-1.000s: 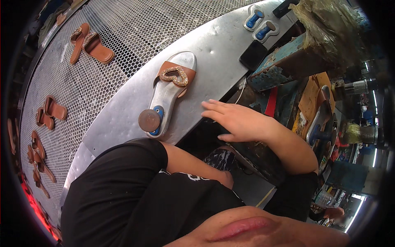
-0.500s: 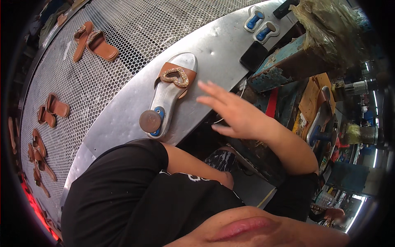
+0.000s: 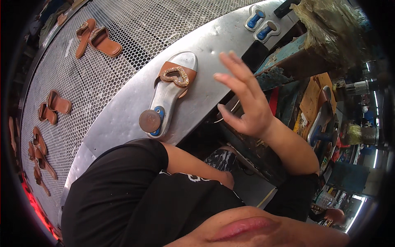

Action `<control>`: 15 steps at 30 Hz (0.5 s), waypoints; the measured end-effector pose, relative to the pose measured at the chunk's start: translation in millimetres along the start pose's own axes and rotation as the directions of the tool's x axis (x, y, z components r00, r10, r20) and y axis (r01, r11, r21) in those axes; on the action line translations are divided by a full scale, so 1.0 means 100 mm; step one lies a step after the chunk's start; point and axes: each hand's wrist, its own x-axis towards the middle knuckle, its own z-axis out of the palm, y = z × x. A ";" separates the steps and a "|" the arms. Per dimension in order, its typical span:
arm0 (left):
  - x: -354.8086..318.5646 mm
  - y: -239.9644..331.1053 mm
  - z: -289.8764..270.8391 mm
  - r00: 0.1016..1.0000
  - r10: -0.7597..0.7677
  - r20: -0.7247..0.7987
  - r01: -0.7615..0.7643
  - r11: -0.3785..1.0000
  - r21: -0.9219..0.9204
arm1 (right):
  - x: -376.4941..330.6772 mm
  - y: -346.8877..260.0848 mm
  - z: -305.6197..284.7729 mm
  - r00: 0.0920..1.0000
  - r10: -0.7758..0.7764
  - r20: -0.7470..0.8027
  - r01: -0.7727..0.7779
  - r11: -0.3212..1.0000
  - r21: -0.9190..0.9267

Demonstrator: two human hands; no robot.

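The right hand (image 3: 247,103) is raised with its fingers spread and holds nothing; it hovers just off the near edge of the curved metal bench (image 3: 123,119). The nearest thing to it is a metal shoe last (image 3: 166,99) lying flat on the bench's smooth steel band, to the hand's left and close but not touching. The last's long axis runs from its heel end near the bench's front edge, where a round brown disc (image 3: 149,120) and a blue fitting sit, away toward the toe end nearer the perforated part of the surface. A tan sandal strap with a jewelled heart (image 3: 176,76) wraps the last toward that toe end. The left hand is not visible; only the left upper arm in a black sleeve (image 3: 123,173) shows, so the right hand is clearly the nearer one.
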 end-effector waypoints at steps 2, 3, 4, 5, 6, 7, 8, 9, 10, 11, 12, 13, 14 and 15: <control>-0.03 0.05 -0.01 1.000 -0.024 -0.002 0.024 1.000 -0.002 | 0.05 -0.10 0.01 0.994 0.020 -0.105 -0.024 0.999 -0.036; -0.04 0.08 -0.01 0.999 -0.048 -0.002 0.048 0.999 -0.004 | 0.01 -0.12 0.06 0.994 0.020 -0.104 -0.024 0.999 -0.035; -0.05 0.10 0.00 0.997 -0.071 -0.001 0.071 0.997 -0.005 | -0.07 -0.11 0.16 0.974 0.050 0.220 -0.045 0.999 -0.030; -0.05 0.13 0.01 0.995 -0.100 -0.001 0.100 0.995 -0.010 | -0.13 -0.09 0.25 0.851 0.067 0.521 -0.062 0.998 -0.028; -0.03 0.15 0.05 0.993 -0.120 0.001 0.120 0.993 -0.009 | -0.16 -0.07 0.25 0.587 0.075 0.806 -0.097 0.995 -0.022; 0.12 0.09 0.18 0.993 -0.117 0.001 0.117 0.993 -0.008 | -0.17 -0.08 0.25 0.586 0.079 0.807 -0.100 0.995 -0.025; 0.45 -0.09 0.49 0.993 -0.111 0.031 0.115 0.984 -0.137 | -0.11 -0.12 0.25 0.698 0.076 0.713 -0.083 0.996 -0.025; 0.66 -0.16 0.69 0.994 -0.085 0.065 0.099 0.962 -0.254 | -0.09 -0.15 0.23 0.795 0.090 0.600 -0.083 0.996 -0.039; 0.64 -0.12 0.81 0.994 -0.091 0.064 0.105 0.960 -0.260 | 0.04 -0.19 0.20 0.918 0.096 0.384 -0.135 0.988 0.076; 0.54 -0.05 0.96 0.996 -0.088 0.001 0.087 0.986 -0.139 | 0.09 -0.20 0.14 0.918 0.096 0.384 -0.135 0.988 0.076; 0.50 -0.01 1.05 0.995 -0.075 -0.061 0.074 0.997 -0.016 | 0.12 -0.20 0.08 0.972 0.061 0.226 -0.082 0.993 0.083; 0.53 0.00 1.08 0.995 -0.075 -0.060 0.074 0.997 -0.016 | 0.14 -0.19 0.05 0.998 0.022 0.061 -0.027 0.996 0.081; 0.54 0.01 1.08 0.997 -0.079 -0.018 0.079 0.996 0.047 | 0.14 -0.17 0.07 0.999 0.006 -0.036 -0.001 0.993 0.114; 0.55 0.00 1.08 0.996 -0.086 0.023 0.083 0.990 0.111 | 0.15 -0.18 0.06 0.999 0.006 -0.037 -0.002 0.994 0.112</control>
